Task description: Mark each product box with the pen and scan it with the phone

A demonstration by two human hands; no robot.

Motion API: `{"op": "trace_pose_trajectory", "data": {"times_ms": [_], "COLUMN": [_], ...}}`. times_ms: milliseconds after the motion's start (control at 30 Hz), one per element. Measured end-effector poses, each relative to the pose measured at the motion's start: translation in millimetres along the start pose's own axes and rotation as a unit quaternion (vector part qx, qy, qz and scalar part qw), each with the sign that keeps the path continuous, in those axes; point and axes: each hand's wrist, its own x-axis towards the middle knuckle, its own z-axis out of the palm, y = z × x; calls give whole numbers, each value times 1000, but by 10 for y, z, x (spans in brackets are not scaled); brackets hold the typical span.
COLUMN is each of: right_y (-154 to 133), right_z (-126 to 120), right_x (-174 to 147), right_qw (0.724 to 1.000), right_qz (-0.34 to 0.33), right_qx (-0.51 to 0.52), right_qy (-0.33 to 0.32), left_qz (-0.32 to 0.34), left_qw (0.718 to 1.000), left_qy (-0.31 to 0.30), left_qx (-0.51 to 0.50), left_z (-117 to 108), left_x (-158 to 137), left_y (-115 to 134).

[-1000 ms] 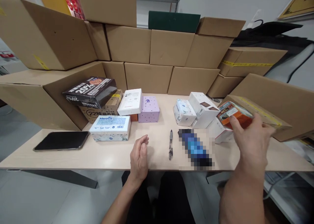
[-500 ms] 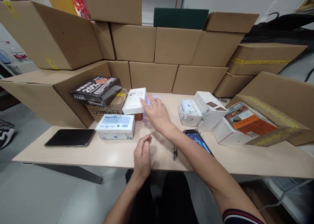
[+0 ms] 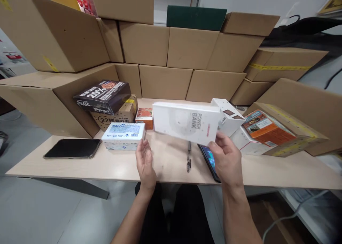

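Observation:
My right hand (image 3: 228, 160) grips the lower right corner of a white power bank box (image 3: 184, 122), raised above the table and turned with its "POWER BANK" print facing me. Fingers apart and holding nothing, my left hand (image 3: 145, 163) is just in front of the "Manhua" tissue pack (image 3: 124, 135). Behind that pack stands a small orange box (image 3: 144, 118). A pen (image 3: 188, 162) lies on the table between my hands. Partly covered by my right hand is a phone (image 3: 210, 162) with a lit screen. The raised box hides part of the table's back area.
A dark-screened phone (image 3: 72, 148) lies at the table's left. A black box (image 3: 103, 96) rests on a brown carton (image 3: 114, 115). White boxes (image 3: 227, 113) and an orange printed box (image 3: 269, 130) stand at right. Stacked cardboard boxes (image 3: 165, 83) wall the back and sides.
My right hand has picked up the white box from the back left and brought it right and nearer, turning it. The orange box now shows. My left hand moved slightly left.

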Motion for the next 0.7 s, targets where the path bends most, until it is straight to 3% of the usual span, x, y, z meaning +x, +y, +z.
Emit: {"op": "trace_pose_trajectory", "data": {"times_ms": [100, 200, 333, 400, 500, 633, 700], "right_y": [212, 344, 365, 357, 370, 442, 483], "right_z": [-127, -63, 20, 45, 95, 133, 105], "right_x": [-254, -298, -188, -165, -205, -259, -271], "right_qw": [985, 978, 979, 940, 854, 797, 792], "right_qz": [123, 159, 84, 21, -54, -149, -175], "right_qx": [104, 81, -144, -308, -471, -535, -538], "right_qy": [-62, -106, -118, -147, -215, -236, -229], "left_qz": [-19, -44, -16, 5, 25, 58, 68], "left_qw": [997, 993, 991, 989, 990, 994, 995], "left_qy": [-18, -26, 49, 69, 81, 73, 67], "left_qx": [-77, -105, -123, -127, -113, -55, -32], "left_z": [6, 8, 28, 38, 40, 26, 22], "left_x": [34, 41, 23, 15, 8, -3, -8], "left_y": [24, 67, 95, 89, 63, 34, 29]}}
